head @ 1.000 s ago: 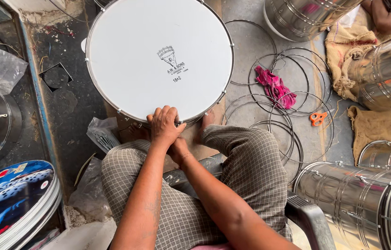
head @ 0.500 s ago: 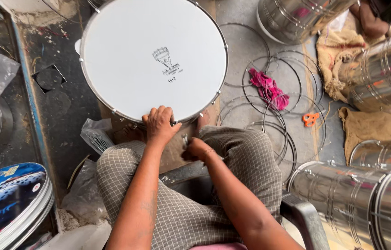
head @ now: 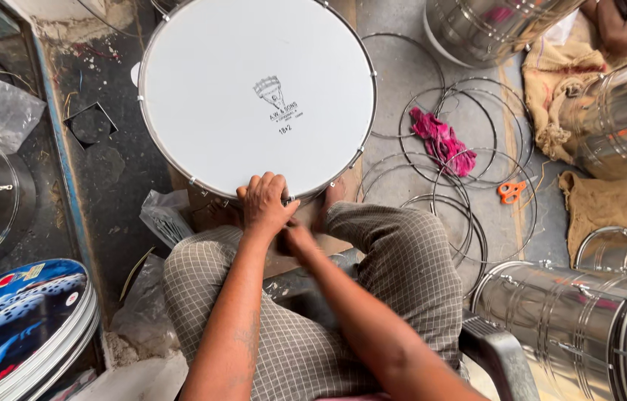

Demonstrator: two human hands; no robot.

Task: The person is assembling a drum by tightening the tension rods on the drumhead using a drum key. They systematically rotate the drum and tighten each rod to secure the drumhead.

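Right hand point(head: 297, 239) dropping below drum point(head: 254, 96) rim since earlier frame, blurred, grip unreadable. Left hand point(head: 265, 204) pressing palm-down, fingers curled over near rim. Drum lying flat before knees, wire hoops point(head: 462, 178) beside.

You get even, soft daylight: the white drumhead point(head: 258, 96) is bright without glare, steel shells point(head: 588, 327) show streaked reflections, your right hand point(head: 295, 239) blurs (edges bend slightly).

Pink rag point(head: 443, 139) and orange scissors point(head: 511, 191) lie among wire hoops point(head: 469, 215).
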